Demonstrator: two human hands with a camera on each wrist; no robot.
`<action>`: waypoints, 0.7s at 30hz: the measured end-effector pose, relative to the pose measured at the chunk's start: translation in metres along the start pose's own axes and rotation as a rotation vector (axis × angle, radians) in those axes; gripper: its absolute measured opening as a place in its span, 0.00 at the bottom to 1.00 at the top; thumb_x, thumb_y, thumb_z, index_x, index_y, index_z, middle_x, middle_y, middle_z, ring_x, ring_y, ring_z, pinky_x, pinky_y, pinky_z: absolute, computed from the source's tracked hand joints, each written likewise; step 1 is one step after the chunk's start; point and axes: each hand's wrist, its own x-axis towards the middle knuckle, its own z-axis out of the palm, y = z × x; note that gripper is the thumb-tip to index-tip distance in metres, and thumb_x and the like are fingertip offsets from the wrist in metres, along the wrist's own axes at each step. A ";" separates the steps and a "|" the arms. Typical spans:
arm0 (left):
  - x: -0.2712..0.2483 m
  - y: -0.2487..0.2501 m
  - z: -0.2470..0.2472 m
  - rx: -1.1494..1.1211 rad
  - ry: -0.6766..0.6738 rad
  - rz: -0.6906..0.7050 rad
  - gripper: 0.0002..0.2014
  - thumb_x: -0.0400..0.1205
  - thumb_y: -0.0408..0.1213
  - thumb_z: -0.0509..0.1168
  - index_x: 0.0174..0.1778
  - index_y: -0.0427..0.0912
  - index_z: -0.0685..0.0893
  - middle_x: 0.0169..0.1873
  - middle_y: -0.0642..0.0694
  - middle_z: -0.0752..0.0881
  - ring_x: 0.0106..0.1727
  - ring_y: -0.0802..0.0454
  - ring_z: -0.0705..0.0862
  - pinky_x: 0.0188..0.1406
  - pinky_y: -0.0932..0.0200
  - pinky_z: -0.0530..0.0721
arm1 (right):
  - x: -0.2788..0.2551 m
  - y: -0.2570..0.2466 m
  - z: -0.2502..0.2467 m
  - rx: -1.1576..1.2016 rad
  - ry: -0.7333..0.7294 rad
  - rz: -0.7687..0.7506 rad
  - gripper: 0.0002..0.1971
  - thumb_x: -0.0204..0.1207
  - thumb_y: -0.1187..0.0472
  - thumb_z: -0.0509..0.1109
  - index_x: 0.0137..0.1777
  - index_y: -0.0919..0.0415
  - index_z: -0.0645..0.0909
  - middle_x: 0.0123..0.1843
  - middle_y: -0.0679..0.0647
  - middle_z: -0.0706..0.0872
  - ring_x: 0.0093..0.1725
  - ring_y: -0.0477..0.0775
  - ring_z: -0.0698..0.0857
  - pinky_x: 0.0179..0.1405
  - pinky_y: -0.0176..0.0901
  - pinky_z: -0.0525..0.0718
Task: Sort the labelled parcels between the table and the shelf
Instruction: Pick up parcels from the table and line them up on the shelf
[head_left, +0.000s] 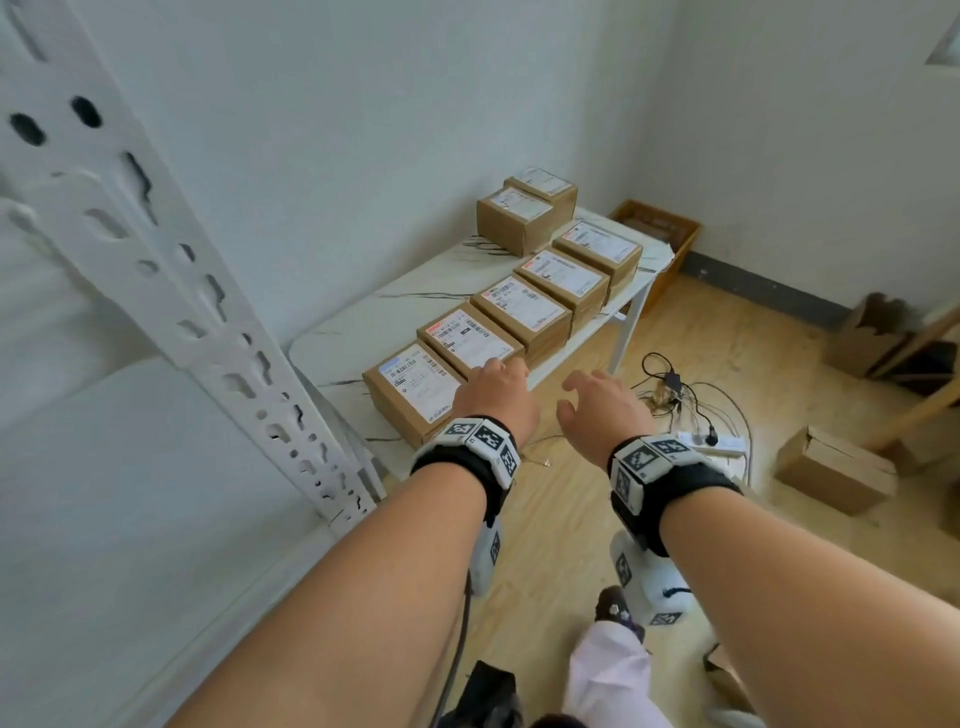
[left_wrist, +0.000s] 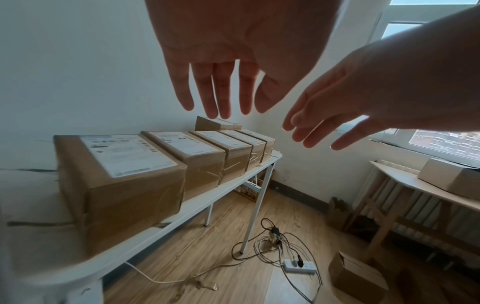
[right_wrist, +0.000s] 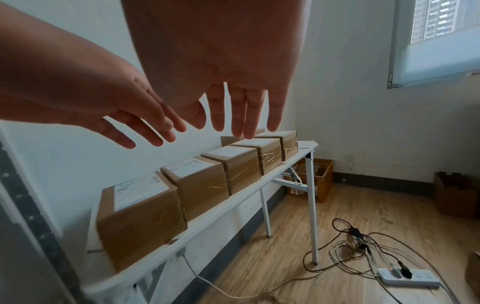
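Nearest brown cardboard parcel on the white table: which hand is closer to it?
Left. The left hand hovers over the nearest brown cardboard parcel's front corner; the right hand hangs past the white table edge.

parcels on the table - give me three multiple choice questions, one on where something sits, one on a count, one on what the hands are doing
1. Where does the white power strip lie?
A. on the wooden floor, right of the table's legs
B. on the table top
C. on top of a parcel

2. How many parcels stand in the row along the table's front edge?
A. three
B. five
C. eight

3. What are the left hand and right hand doing?
A. both grip one parcel
B. one holds a cable
C. both are spread and hold nothing

Answers:
1. A: both wrist views show the strip on the floor among cables.
2. B: the head view shows five from the nearest parcel to the farthest parcel, with two more set apart behind by the wall.
3. C: the wrist views show straight fingers with air below them.
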 end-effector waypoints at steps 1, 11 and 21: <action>0.013 0.007 0.002 0.001 -0.004 -0.009 0.18 0.86 0.37 0.56 0.72 0.47 0.76 0.67 0.45 0.78 0.67 0.45 0.76 0.62 0.49 0.77 | 0.014 0.007 -0.003 0.013 0.000 -0.008 0.18 0.86 0.54 0.59 0.74 0.54 0.75 0.69 0.54 0.79 0.68 0.56 0.79 0.63 0.51 0.80; 0.164 0.101 0.015 -0.074 0.059 -0.135 0.14 0.85 0.39 0.57 0.66 0.46 0.79 0.64 0.45 0.79 0.63 0.45 0.78 0.59 0.48 0.79 | 0.179 0.096 -0.080 0.279 0.010 -0.035 0.15 0.85 0.56 0.61 0.67 0.57 0.79 0.62 0.55 0.86 0.56 0.54 0.83 0.55 0.46 0.82; 0.267 0.130 0.010 -0.118 0.159 -0.266 0.16 0.85 0.39 0.59 0.69 0.48 0.77 0.66 0.48 0.79 0.66 0.47 0.78 0.60 0.50 0.80 | 0.287 0.137 -0.099 0.323 -0.112 -0.039 0.16 0.84 0.57 0.61 0.69 0.57 0.79 0.61 0.56 0.87 0.59 0.56 0.84 0.59 0.51 0.84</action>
